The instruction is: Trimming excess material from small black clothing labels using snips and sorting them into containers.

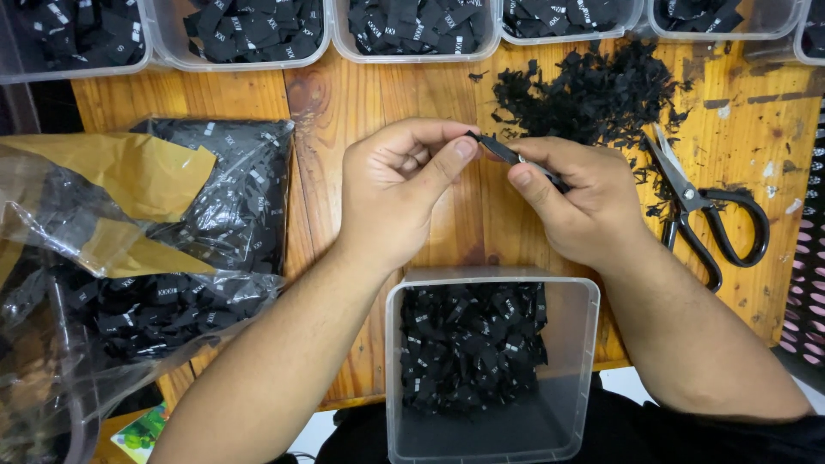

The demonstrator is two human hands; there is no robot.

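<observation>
A worn wooden surface [361, 94] of orange-brown planks fills most of the view, its grain running away from the camera, with pale paint flecks and dark scuffs toward the right side [773, 146]. The light is even and bright, with soft shadows. Beyond the surface's near edge, a strip of pale floor [314, 430] shows at the bottom. At the far right edge stands a dark perforated panel with pink showing through its holes [808, 292]. Walls and windows are out of view.
</observation>
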